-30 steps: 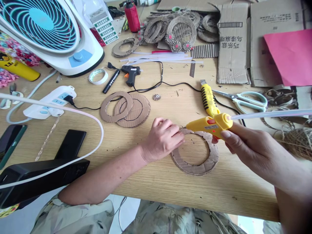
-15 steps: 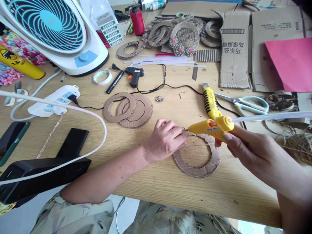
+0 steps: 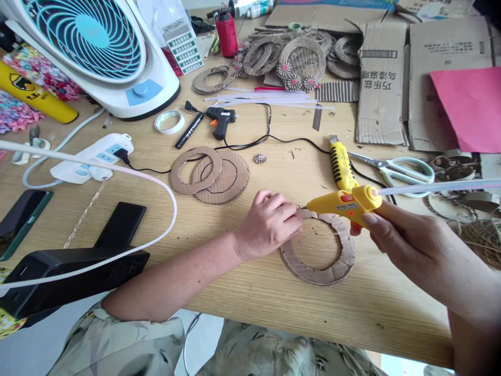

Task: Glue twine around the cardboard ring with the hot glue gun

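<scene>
The right hand (image 3: 395,237) is clamped on a yellow glue gun (image 3: 344,202) over the cardboard ring (image 3: 319,272). The left hand (image 3: 270,224) pinches the ring's upper-left edge, fingers together. Beyond the ring, a cardboard flap (image 3: 381,83) bears upside-down Chinese print.

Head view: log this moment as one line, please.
right hand: holds yellow glue gun, nozzle at cardboard ring | left hand: pressing ring's upper-left edge | ring flat on table

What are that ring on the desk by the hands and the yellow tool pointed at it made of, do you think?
The ring looks like brown corrugated cardboard: matte, with rough hand-cut edges and crease marks. The yellow glue gun in the right hand seems to be moulded plastic with a smooth, slightly glossy shell; a translucent whitish stick, probably glue, juts from its back. The left hand rests at the ring's edge.
</scene>
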The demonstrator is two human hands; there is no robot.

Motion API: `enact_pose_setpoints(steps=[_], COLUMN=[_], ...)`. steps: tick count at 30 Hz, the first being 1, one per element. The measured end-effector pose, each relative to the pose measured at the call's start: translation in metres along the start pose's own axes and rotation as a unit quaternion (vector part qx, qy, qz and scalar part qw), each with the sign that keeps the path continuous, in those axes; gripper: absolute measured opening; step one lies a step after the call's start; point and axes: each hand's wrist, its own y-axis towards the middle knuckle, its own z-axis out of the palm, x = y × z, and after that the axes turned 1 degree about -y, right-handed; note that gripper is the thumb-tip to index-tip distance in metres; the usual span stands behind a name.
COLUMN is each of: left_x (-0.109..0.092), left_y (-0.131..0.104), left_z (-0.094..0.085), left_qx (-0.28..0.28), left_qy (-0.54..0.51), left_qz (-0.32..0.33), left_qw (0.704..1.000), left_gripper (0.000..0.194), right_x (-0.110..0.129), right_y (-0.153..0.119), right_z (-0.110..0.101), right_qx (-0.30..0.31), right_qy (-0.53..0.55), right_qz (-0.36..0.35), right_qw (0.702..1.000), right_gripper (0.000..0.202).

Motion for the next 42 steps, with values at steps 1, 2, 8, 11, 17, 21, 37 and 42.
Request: enact_pose_setpoints(steps=[1,2,8,11,17,21,37,42], left_x=[0.0000,0.0001,-0.0001,-0.0001,0.0002,0.0003,0.0002,0.0002], left_y=[-0.0001,-0.0001,0.0008,0.0010,0.0007,0.0007,0.0007,0.0012], left_z=[0.0002,0.0004,0.0004,0.0001,-0.0005,0.0000,-0.0005,-0.0007], left_qx=[-0.001,-0.003,-0.020,-0.019,-0.006,-0.012,-0.013,-0.013], left_qy=[0.000,-0.001,-0.006,-0.004,0.003,0.003,0.013,0.016], left_qz=[0.001,0.002,0.002,0.002,0.004,0.006,0.008,0.009], left_qw=[1.000,1.000,1.000,1.000,1.000,1.000,1.000,1.000], left_gripper=[0.026,0.025,0.024,0.024,0.027,0.027,0.029,0.029], right_x=[-0.0002,-0.0004,-0.0007,0.0007,0.0029,0.0021,-0.0013,0.0025], right_y=[0.0000,-0.0001,-0.0005,0.0001,0.0011,0.0011,0.0001,0.0022], right_z=[0.0001,0.0002,-0.0002,-0.0005,-0.0023,-0.0024,-0.0017,-0.0039], right_qx=[-0.001,-0.001,0.002,0.005,-0.005,-0.008,-0.013,-0.007], right_qy=[0.000,-0.001,-0.007,-0.002,-0.014,-0.018,-0.046,-0.036], right_qz=[0.000,0.002,0.013,0.010,-0.002,-0.017,-0.020,-0.019], right_qw=[1.000,1.000,1.000,1.000,1.000,1.000,0.999,0.999], right_gripper=[0.040,0.041,0.041,0.041,0.043,0.041,0.040,0.043])
